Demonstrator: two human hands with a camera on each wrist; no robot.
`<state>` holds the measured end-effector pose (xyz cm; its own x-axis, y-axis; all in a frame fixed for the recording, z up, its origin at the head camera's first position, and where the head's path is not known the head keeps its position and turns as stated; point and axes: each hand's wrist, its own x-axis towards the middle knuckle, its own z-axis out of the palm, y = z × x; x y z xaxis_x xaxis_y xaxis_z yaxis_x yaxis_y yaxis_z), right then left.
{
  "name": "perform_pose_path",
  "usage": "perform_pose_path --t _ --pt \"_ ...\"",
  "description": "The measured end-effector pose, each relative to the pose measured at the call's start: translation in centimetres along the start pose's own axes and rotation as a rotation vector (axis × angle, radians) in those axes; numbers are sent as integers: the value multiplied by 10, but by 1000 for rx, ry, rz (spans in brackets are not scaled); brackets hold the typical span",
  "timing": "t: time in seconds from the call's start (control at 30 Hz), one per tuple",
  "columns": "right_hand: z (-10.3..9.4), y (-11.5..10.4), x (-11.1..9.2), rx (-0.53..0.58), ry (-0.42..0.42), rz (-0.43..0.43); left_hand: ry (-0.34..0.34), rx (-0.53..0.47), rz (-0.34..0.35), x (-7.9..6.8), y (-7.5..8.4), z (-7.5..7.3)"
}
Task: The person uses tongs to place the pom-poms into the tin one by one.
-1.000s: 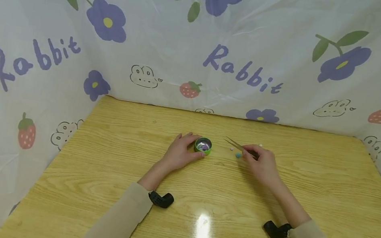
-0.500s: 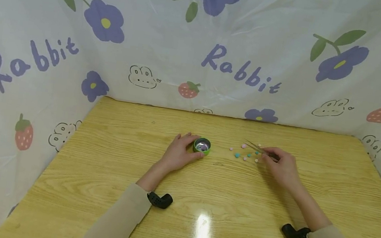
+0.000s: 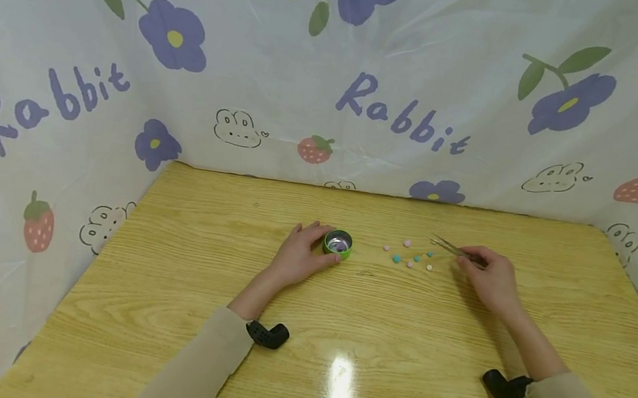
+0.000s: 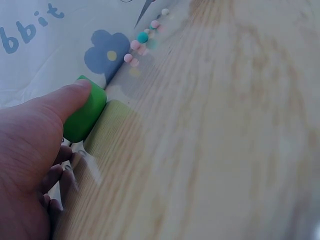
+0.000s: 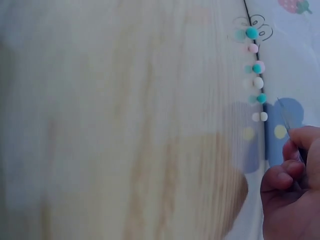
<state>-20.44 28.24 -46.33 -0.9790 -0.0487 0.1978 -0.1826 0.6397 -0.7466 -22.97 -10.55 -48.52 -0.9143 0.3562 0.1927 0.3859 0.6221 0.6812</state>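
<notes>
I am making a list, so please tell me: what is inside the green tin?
Inside the green tin, the head view shows silvery walls and a small purplish patch; bead or reflection, I cannot tell. The near rim covers the area just behind it.

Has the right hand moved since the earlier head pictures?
Yes: the bare right hand has moved rightward, away from the largest round turquoise ball.

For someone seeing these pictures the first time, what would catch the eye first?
Probably the white backdrop behind the table, printed with purple flowers. Then the green container in the left hand, and the small coloured balls to its right, near the tweezers in the right hand.
</notes>
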Motion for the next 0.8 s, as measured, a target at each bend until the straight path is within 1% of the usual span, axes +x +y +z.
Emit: perform_pose_path --t 0.1,0.37,0.57,0.8 --pt "-1 3 1 -18 -7 12 0 1 -1 0 1 0" --pt "-2 5 0 -11 -22 48 -1 6 -10 -1 1 0" --pt "-3 8 1 -21 -19 40 4 11 -10 -1 0 1" --pt "-2 10 2 -48 -21 35 -10 8 -23 0 1 0"
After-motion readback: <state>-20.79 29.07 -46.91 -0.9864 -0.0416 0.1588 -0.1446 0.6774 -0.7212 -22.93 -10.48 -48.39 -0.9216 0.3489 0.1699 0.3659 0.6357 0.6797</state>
